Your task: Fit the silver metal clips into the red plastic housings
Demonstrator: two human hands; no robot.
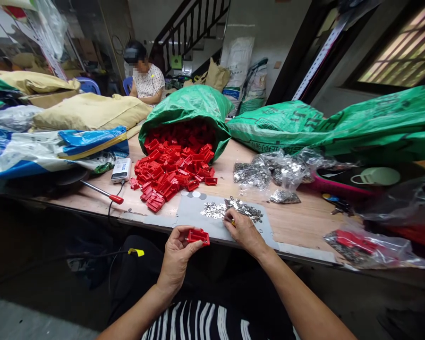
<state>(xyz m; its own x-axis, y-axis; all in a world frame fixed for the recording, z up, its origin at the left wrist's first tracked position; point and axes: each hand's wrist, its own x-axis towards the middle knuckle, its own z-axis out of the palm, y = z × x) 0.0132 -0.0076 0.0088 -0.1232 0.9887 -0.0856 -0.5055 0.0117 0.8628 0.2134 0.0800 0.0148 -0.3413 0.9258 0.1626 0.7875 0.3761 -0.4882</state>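
Note:
My left hand [180,248] grips a red plastic battery holder [199,236], its hollow side facing up, just off the table's front edge. Small shiny bits show inside it. Over the grey mat [193,217], my right hand [242,230] has thumb and fingers pinched together beside a spread of small metal pieces [246,208]. Something yellow shows under its fingers, and whatever the pinch holds is too small to name. Beyond the mat, a heap of red plastic holders [173,174] spills from an open green sack [187,104].
Clear bags of metal parts [251,174] lie behind the mat. A red-handled lever [116,199] and a white power bank [121,170] with a cable are at left. Green sacks [382,123] line the right; another person [148,82] sits across the table.

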